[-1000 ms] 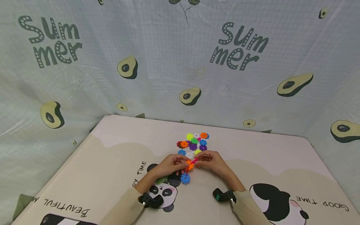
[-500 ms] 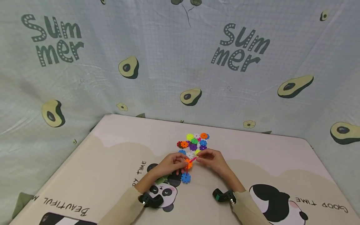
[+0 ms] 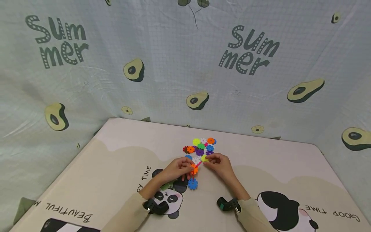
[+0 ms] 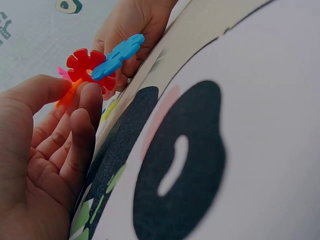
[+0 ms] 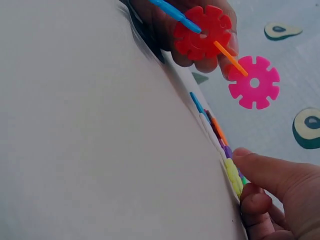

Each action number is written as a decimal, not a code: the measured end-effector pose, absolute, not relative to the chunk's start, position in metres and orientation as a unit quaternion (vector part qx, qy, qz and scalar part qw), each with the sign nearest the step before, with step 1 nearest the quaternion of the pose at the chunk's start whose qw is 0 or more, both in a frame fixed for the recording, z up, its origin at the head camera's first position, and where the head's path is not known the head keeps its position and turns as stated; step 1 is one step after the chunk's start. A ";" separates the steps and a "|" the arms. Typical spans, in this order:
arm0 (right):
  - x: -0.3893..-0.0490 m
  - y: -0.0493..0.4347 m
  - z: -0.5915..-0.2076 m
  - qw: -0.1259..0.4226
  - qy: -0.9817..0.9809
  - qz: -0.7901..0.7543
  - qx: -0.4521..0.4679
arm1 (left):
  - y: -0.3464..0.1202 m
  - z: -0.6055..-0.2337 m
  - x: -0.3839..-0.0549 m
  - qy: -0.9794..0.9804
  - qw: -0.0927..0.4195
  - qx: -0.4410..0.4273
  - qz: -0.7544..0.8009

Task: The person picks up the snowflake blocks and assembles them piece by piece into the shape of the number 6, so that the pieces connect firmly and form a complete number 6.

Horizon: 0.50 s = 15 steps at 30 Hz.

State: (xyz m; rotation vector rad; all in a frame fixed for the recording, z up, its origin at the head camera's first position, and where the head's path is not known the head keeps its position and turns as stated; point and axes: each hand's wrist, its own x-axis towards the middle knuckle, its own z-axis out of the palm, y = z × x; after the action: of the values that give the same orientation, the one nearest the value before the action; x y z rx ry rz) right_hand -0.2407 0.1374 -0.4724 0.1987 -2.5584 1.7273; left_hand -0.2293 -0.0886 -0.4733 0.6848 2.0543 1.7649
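Note:
My left hand (image 3: 177, 169) pinches an orange notched disc (image 4: 68, 95) between thumb and fingers. Slotted onto it are a pink disc (image 5: 266, 84) on one side and a red disc (image 5: 188, 42) on the other, with a blue disc (image 4: 122, 54) hanging from the red one. This short chain is held up off the table. My right hand (image 3: 219, 165) is over the near end of the loose discs, its thumb and finger apart at the edge of a yellow disc (image 5: 233, 179). Curled lower fingers rest close to the tabletop.
Several loose discs lie beyond my hands, among them a white disc (image 3: 196, 160), a green disc (image 3: 201, 146) and a purple disc (image 3: 199, 152). The table (image 3: 249, 154) has a panda-printed cover. A printed curtain (image 3: 162, 48) hangs behind its back edge.
My right hand has let go of the pink disc and moved slightly away to the yellow disc. The left hand keeps the chain, which has turned a little.

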 end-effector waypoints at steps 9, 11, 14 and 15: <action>-0.241 0.133 -0.471 0.030 -0.837 0.543 0.056 | -0.089 -0.474 -0.228 0.724 0.172 0.246 0.621; -0.240 0.132 -0.470 0.030 -0.841 0.537 0.056 | -0.089 -0.474 -0.228 0.723 0.173 0.248 0.622; -0.240 0.131 -0.469 0.029 -0.848 0.527 0.055 | -0.089 -0.474 -0.228 0.722 0.173 0.249 0.621; -0.241 0.130 -0.469 0.029 -0.849 0.525 0.057 | -0.089 -0.473 -0.228 0.722 0.174 0.249 0.622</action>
State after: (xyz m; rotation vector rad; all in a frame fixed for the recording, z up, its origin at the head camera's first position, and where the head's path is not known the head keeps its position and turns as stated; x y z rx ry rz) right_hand -0.2405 0.1304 -0.4692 0.1744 -2.6186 1.6202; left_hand -0.2283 -0.0894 -0.4735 0.7054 2.0474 1.7636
